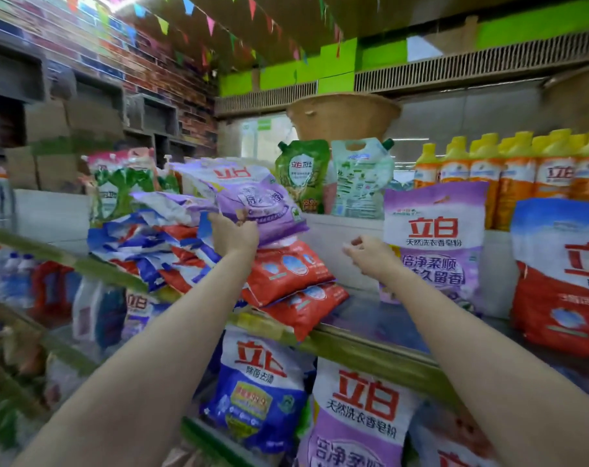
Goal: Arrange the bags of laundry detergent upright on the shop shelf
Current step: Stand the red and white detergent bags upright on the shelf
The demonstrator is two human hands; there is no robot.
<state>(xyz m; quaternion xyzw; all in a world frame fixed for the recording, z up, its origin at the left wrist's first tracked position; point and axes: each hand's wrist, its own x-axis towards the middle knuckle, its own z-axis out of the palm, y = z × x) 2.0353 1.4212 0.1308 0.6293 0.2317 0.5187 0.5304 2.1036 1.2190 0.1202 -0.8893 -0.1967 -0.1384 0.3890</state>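
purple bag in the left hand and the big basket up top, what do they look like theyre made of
Purple bag: likely thin printed plastic film, glossy; it creases and sags where the left hand grips it.
Basket: seemingly woven straw or bamboo, matte tan, with a faint weave texture; blur leaves the fibre open.

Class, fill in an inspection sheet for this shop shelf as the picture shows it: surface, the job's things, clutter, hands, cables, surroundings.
Surface: shelf with a green front edge, partly bare in the middle.
Job's things: purple bag lifted off a pile of red bags lying flat; standing purple bag and standing red bag upright at right.
Clutter: crumpled blue and red bags heaped at left.
Hands: left hand has a grip on the purple bag; right hand loosely curled, holding nothing.
Cables: nothing seen.
Surroundings: yellow-capped bottles, green pouch, woven basket above.
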